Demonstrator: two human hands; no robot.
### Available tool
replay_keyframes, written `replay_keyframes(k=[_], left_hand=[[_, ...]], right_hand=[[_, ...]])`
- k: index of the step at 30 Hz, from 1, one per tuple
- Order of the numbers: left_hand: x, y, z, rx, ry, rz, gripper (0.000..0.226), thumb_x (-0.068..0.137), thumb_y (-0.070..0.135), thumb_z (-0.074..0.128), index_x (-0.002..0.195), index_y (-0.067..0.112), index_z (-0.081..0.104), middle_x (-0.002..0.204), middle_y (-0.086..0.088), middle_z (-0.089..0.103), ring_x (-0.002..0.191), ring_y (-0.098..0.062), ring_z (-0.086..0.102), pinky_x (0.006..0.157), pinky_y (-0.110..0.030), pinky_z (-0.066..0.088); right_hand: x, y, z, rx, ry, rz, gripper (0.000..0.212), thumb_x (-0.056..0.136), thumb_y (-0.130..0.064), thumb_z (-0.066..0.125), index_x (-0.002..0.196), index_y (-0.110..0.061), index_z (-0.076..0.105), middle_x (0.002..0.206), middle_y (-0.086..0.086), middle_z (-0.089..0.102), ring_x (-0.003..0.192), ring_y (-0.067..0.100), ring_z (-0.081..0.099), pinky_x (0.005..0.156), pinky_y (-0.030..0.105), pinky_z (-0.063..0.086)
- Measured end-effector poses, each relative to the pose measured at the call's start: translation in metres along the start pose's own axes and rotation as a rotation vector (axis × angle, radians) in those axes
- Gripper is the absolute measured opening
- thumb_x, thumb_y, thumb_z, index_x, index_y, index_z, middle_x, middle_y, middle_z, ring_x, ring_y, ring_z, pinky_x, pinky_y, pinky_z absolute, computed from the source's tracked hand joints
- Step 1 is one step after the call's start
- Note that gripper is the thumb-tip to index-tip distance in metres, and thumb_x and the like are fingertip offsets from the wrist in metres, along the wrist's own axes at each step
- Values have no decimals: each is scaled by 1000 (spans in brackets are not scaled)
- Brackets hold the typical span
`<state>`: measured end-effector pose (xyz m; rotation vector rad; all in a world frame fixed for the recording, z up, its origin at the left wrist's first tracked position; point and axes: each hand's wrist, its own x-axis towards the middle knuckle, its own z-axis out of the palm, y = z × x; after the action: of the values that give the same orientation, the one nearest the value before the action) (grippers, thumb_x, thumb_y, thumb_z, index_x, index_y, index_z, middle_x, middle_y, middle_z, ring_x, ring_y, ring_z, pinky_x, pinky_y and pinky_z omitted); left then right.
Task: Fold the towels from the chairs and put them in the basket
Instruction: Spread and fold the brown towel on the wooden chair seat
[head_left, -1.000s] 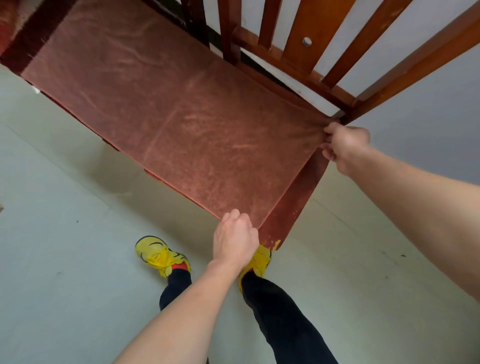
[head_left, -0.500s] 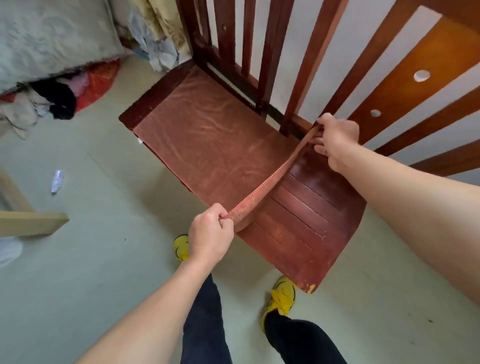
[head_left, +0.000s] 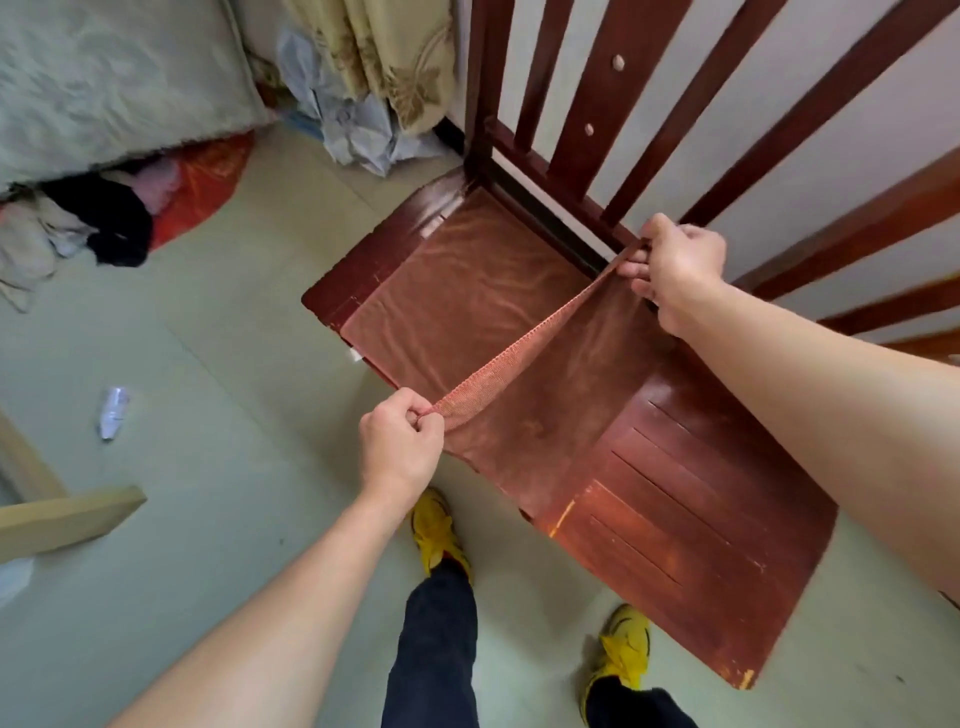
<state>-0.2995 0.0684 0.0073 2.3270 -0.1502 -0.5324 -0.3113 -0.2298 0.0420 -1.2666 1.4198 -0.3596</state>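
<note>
A rust-brown towel (head_left: 467, 291) lies spread over the seat of a dark red wooden chair (head_left: 691, 545). My left hand (head_left: 400, 452) pinches the towel's near corner at the seat's front edge. My right hand (head_left: 675, 270) pinches the far corner by the chair's back slats. Between the two hands the towel's edge is lifted and stretched taut in a straight line, and the right part of it hangs down from that line. The slatted seat is bare at the lower right. No basket is in view.
The chair's back slats (head_left: 597, 104) rise behind the seat against a pale wall. A pile of clothes (head_left: 119, 213) and a curtain (head_left: 395, 67) are at the upper left. A crushed plastic bottle (head_left: 113, 412) lies on the floor, a pale board (head_left: 67, 514) at far left.
A second ago the towel lay flat over the whole seat. Both hands have lifted its right edge and carried it leftward, which bared the slatted wood on the right.
</note>
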Motion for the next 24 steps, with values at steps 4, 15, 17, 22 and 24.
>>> replay_keyframes(k=[4, 15, 17, 22, 24], left_hand=[[66, -18, -20, 64, -45, -12, 13, 77, 2, 57, 68, 10, 58, 47, 6, 44, 57, -22, 44, 55, -27, 28], [147, -35, -38, 171, -95, -151, 14, 80, 5, 59, 78, 18, 64, 65, 1, 58, 82, -32, 61, 72, -31, 49], [153, -37, -38, 164, -96, -201, 15, 80, 5, 59, 77, 18, 64, 65, 2, 58, 82, -30, 62, 71, -27, 46], [171, -44, -38, 125, -68, -339, 17, 79, 4, 62, 75, 20, 64, 67, 4, 59, 83, -28, 63, 75, -24, 46], [185, -54, -33, 120, -61, -369, 17, 80, 4, 62, 75, 20, 64, 67, 5, 59, 81, -27, 62, 74, -24, 45]], right_hand=[[17, -9, 55, -36, 1, 21, 6, 86, -18, 59, 82, -14, 56, 61, 4, 61, 48, 14, 64, 42, 19, 44], [43, -34, 131, -138, -62, 11, 7, 85, -15, 65, 88, -12, 60, 67, 6, 66, 52, 14, 68, 45, 21, 47], [49, -36, 139, -168, -78, -3, 11, 85, -15, 66, 93, -10, 60, 71, 6, 69, 53, 13, 69, 45, 20, 49], [69, -37, 166, -190, -126, 24, 20, 82, -14, 70, 88, -15, 50, 74, 7, 69, 52, 13, 69, 41, 18, 44], [82, -30, 182, -204, -131, 27, 22, 78, -13, 71, 84, -16, 50, 73, 8, 70, 51, 15, 69, 41, 19, 46]])
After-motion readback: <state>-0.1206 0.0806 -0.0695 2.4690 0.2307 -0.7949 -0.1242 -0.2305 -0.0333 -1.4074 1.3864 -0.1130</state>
